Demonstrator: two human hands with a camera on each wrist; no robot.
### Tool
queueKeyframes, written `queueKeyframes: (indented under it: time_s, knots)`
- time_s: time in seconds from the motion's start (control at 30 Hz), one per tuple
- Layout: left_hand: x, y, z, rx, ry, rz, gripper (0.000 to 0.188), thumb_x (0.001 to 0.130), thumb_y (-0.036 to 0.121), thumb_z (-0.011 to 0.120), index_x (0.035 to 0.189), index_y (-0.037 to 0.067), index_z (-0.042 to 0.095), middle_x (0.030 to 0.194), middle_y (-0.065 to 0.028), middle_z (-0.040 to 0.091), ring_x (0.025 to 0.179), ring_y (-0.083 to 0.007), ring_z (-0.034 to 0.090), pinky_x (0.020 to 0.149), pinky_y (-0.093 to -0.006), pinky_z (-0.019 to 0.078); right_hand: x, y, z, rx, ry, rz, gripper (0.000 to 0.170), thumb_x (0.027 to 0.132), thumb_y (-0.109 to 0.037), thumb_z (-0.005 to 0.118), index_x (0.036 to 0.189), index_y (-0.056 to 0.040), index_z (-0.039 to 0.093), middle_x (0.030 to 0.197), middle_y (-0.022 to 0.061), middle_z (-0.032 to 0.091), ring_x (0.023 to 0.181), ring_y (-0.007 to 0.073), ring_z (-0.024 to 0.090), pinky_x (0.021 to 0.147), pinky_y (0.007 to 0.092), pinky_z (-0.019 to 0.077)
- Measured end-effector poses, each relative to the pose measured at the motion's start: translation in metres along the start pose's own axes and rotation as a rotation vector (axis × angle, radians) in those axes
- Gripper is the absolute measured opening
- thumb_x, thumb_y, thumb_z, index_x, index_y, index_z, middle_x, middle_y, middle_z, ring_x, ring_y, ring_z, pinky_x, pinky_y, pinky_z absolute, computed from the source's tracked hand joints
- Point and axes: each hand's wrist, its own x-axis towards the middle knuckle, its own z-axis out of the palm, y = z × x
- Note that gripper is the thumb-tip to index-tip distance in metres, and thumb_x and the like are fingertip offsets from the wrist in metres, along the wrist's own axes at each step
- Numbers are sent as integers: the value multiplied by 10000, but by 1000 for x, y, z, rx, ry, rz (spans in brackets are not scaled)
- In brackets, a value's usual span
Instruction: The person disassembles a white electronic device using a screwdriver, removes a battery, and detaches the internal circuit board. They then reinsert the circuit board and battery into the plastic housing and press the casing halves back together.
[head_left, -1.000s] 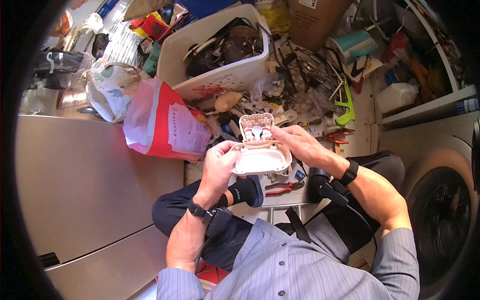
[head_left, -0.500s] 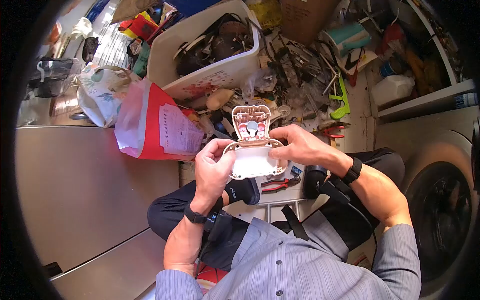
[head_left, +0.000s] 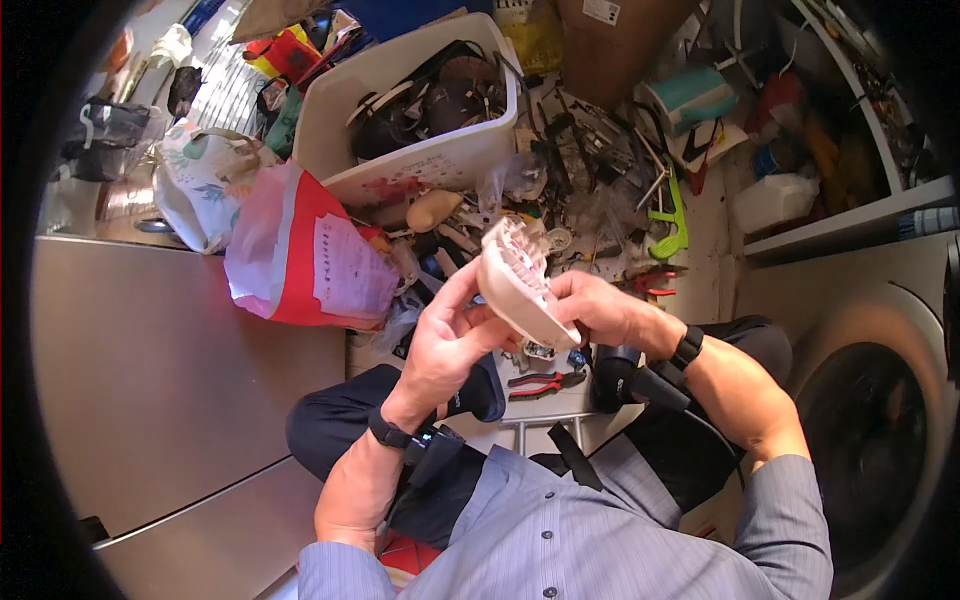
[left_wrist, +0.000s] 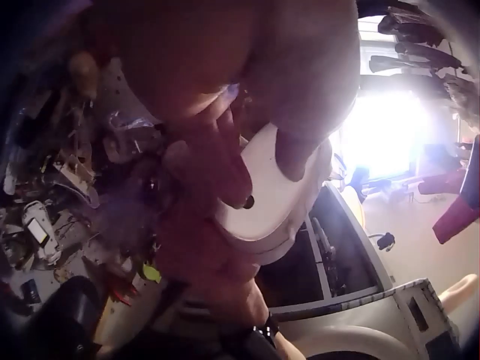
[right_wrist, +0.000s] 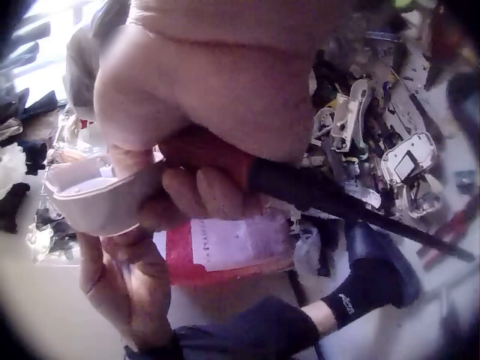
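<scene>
A cream plastic toy casing (head_left: 520,300) is up in front of the person, tilted, its smooth back turned toward the left hand. The left hand (head_left: 445,340) grips it from the left, thumb and fingers on the shell. On the other side, the right hand (head_left: 598,312) holds its lower right edge. Curled fingers of that hand also keep a red-and-black screwdriver (right_wrist: 304,189) against the palm, as the right wrist view shows; its long dark shaft points away from the casing. Below the hands, red-and-black pliers (head_left: 545,384) lie beside the feet.
A white tub (head_left: 425,165) full of dark items stands behind the hands, with a red and pink bag (head_left: 315,255) to its left. Scattered parts cover the floor near a green-handled tool (head_left: 675,228). A washing machine (head_left: 860,330) stands right, a metallic panel (head_left: 190,370) left.
The casing has turned from lying with its open inside upward to standing tilted on edge. Both hands have shifted their hold on it and remain on it.
</scene>
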Motion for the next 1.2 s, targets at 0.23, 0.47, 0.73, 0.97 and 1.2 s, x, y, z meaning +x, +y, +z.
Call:
queueKeyframes:
  time_s: [0.23, 0.47, 0.73, 0.97, 1.2]
  knots:
    - [9, 4, 30, 500, 83, 150, 684, 789, 133, 905, 1385, -20, 605, 1140, -63, 624, 865, -112, 627, 767, -267, 548, 10, 6, 18, -577, -300, -619, 707, 838, -101, 835, 1469, -134, 517, 1324, 9, 611, 1199, 132, 599, 1031, 282, 522]
    - [8, 23, 51, 864, 180, 370, 697, 693, 281, 955, 1257, -7, 665, 965, -85, 609, 816, -216, 577, 731, -332, 521, 5, 1, 20, -264, -375, -546, 725, 766, -88, 899, 1403, -145, 558, 1272, -14, 633, 1158, 133, 602, 1024, 299, 532]
    - [5, 36, 59, 891, 201, 267, 748, 646, 355, 972, 1228, -7, 674, 1004, -111, 637, 875, -239, 595, 831, -354, 521, -12, -15, 32, -330, -260, -451, 554, 823, -63, 875, 1306, -145, 618, 1190, 16, 676, 1081, 129, 623, 917, 318, 567]
    - [5, 27, 55, 851, 105, 435, 767, 679, 294, 949, 1320, -20, 666, 985, -101, 634, 901, -230, 601, 856, -360, 514, -2, 1, 5, -457, -241, -454, 461, 879, -98, 842, 1285, -144, 629, 1203, 32, 677, 1089, 143, 628, 899, 324, 568]
    - [7, 24, 46, 661, 29, 327, 449, 952, -13, 694, 1398, 17, 661, 935, -47, 616, 756, -104, 633, 660, -258, 543, 2, -11, 9, 529, -685, 52, 311, 985, -215, 759, 1255, -114, 643, 1209, 66, 682, 1088, 178, 653, 863, 327, 566]
